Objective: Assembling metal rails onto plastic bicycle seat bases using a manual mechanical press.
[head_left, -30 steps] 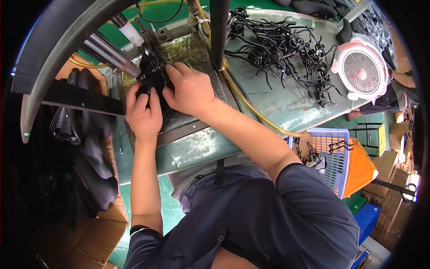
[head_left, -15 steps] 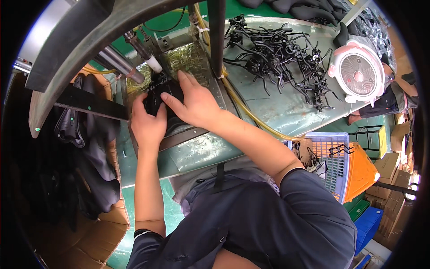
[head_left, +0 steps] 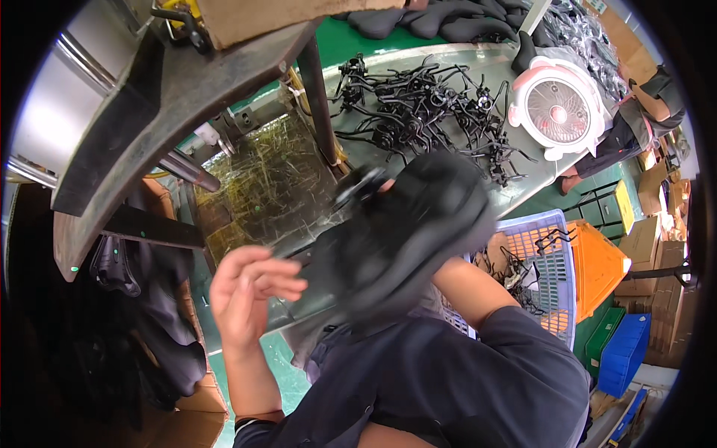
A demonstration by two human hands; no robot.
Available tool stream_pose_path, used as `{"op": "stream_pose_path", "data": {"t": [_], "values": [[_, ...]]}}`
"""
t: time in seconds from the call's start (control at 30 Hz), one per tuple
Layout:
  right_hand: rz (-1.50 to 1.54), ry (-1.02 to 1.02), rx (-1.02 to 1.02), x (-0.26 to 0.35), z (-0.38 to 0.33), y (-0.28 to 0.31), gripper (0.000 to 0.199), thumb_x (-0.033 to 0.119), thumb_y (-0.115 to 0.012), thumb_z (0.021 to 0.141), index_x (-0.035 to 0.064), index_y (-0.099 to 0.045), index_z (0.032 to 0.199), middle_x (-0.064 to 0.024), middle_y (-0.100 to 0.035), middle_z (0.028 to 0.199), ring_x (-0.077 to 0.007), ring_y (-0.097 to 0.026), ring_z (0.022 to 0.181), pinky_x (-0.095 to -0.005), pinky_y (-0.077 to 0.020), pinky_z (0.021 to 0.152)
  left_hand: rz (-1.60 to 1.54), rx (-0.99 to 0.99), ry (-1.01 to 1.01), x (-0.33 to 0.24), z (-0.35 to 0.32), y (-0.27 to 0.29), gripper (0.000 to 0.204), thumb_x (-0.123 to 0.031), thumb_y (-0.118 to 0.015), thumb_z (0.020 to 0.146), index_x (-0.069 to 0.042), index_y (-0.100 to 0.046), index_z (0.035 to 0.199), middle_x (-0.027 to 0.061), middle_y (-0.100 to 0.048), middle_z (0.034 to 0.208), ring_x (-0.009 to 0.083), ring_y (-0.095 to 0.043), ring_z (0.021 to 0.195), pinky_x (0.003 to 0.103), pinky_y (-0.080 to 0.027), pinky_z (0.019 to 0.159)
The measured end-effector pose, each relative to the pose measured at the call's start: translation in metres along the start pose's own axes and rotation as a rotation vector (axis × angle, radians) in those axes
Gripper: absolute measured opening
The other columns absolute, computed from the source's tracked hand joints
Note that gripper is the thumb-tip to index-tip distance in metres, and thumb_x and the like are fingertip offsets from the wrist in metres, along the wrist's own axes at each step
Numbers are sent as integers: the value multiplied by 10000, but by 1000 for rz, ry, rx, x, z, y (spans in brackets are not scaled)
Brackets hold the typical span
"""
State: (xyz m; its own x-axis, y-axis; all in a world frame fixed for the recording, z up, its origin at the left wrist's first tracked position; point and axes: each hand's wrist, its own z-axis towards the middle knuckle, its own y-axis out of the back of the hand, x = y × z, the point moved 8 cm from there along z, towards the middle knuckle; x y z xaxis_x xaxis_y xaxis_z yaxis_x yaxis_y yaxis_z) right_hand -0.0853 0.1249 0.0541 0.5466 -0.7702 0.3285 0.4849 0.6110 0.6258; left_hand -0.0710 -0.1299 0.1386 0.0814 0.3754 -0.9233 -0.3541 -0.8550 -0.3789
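A black bicycle saddle (head_left: pixel 407 239), smeared by motion, is held up in front of my body, over the table's near edge. My right hand (head_left: pixel 386 186) grips it from behind; only a bit of finger shows past the saddle. My left hand (head_left: pixel 254 291) is raised at the saddle's left, empty, its fingers loosely bent and apart. Beyond it lies the press's flat bed (head_left: pixel 261 179), covered in scuffed yellowish film. The press's metal rod (head_left: pixel 190 173) stands over the bed's left side.
Tangled black metal frames (head_left: pixel 426 104) lie on the table, beside a pink-and-white fan (head_left: pixel 559 110). A blue basket (head_left: pixel 549 261) stands at right, near an orange bin (head_left: pixel 596 261). Black saddles fill a carton (head_left: pixel 198 425) at left. The press's curved arm (head_left: pixel 164 112) overhangs. Another person (head_left: pixel 631 134) is far right.
The saddle has come off the press bed and moved right and toward me in my right hand. My left hand has let go and drawn back. The view has shifted.
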Motion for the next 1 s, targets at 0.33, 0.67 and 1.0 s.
{"op": "stream_pose_path", "data": {"t": [0.33,0.67,1.0], "values": [[994,-693,-9,-138,177,77,581,340,-887,918,-77,-675,1263,-118,-774,999,-175,-728,898,-323,-580,832,336,-81,-179,-14,-41,42,191,4,-677,1032,48,-633,1212,215,-793,1087,264,-789,938,377,-642,851],[-435,-232,669,-159,183,16,318,272,-747,908,7,-807,1072,-228,-786,1116,-415,-754,1075,-495,-604,956,1822,-646,-476,-87,-124,124,325,-69,-747,992,50,-668,1283,233,-681,1386,436,-637,1306,505,-482,1150],[-526,-162,149,-168,216,103,240,188,-702,933,19,-796,1075,-216,-791,977,-396,-782,920,-488,-623,831,1990,-830,-171,-42,-127,198,735,-244,-783,966,27,-452,1563,263,-548,1539,477,-527,1414,530,-452,1179]]}}
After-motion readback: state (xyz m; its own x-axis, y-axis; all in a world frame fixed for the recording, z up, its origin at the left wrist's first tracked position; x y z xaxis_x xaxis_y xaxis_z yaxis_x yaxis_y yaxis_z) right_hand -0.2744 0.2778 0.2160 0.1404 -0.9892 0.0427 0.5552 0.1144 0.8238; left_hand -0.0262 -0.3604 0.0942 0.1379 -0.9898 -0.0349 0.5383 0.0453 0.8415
